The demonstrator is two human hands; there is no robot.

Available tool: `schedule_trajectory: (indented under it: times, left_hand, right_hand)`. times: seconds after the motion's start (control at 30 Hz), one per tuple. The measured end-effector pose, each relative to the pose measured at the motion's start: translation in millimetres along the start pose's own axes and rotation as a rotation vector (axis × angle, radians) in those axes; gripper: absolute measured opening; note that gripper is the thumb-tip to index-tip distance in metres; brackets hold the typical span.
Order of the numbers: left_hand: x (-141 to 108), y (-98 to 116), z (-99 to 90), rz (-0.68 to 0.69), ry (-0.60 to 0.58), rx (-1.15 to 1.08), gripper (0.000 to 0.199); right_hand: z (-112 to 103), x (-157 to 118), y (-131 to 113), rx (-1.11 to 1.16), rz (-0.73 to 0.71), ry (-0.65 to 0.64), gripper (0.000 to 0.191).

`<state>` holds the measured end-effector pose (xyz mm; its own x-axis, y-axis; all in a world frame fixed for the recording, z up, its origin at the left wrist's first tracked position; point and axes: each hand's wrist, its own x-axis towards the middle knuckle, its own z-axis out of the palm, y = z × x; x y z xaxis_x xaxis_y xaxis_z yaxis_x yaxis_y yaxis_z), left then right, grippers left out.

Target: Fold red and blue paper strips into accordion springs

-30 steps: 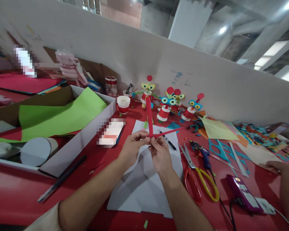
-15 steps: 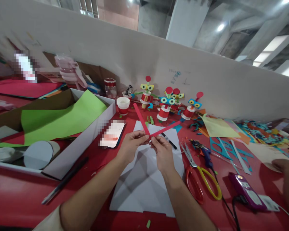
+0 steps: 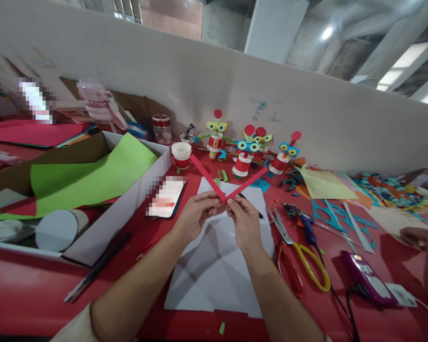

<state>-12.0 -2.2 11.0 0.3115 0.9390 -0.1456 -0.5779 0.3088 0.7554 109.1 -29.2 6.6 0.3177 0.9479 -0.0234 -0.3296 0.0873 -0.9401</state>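
Observation:
Two red paper strips [image 3: 248, 184] meet in a V, with their joined ends between my fingertips. My left hand [image 3: 199, 213] pinches the corner from the left. From the right, my right hand [image 3: 245, 219] grips the same corner between thumb and finger. Both hands are over a white paper sheet [image 3: 214, 275] on the red table. A black pen [image 3: 257, 212] lies on the sheet, partly behind the strips and my right hand. Small folded green paper springs [image 3: 222, 176] lie just beyond the sheet.
Several paper-cup robot figures [image 3: 242, 164] stand against the wall. Scissors [image 3: 288, 242], a glue gun [image 3: 306, 228] and a purple power strip [image 3: 369, 280] are at right, near another person's hand [image 3: 415, 236]. At left are a phone [image 3: 167, 197] and a white box [image 3: 117, 216] holding green paper.
The V of red strips has shifted slightly right at its corner, and its left arm leans further left. Both hands still pinch the corner. The camera view has moved a little.

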Motion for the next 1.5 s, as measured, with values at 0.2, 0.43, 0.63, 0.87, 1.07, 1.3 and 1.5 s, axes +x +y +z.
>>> schedule_trajectory:
  times: [0.2, 0.43, 0.63, 0.87, 1.07, 1.3, 1.5]
  left_hand:
    - [-2.0, -1.5, 2.9, 0.013, 0.035, 0.047, 0.014]
    - [-0.8, 0.9, 0.0, -0.003, -0.034, 0.005, 0.013]
    - [-0.2, 1.5, -5.8, -0.038, -0.067, 0.073, 0.017]
    - [-0.9, 2.4, -2.7, -0.043, -0.044, 0.118, 0.021]
    - [-0.8, 1.4, -2.6, -0.021, -0.034, 0.1, 0.026]
    - [-1.9, 2.9, 0.0, 0.028, -0.031, 0.128, 0.027]
    - [-2.8, 2.5, 1.8, 0.066, 0.002, 0.147, 0.027]
  right_hand:
    - [0.2, 0.1, -0.9, -0.002, 0.001, -0.002, 0.011]
    - [0.9, 0.1, -3.1, 0.004, 0.017, -0.006, 0.011]
    - [0.6, 0.1, -7.0, -0.016, 0.041, -0.065, 0.012]
    - [-5.6, 5.1, -0.1, -0.044, 0.023, -0.095, 0.014]
    - [-2.3, 1.0, -1.7, -0.036, -0.009, -0.102, 0.013]
    - [1.3, -2.6, -6.2, -0.006, -0.017, -0.109, 0.01]
    - [-0.6, -2.0, -4.5, -0.02, -0.023, -0.144, 0.01]
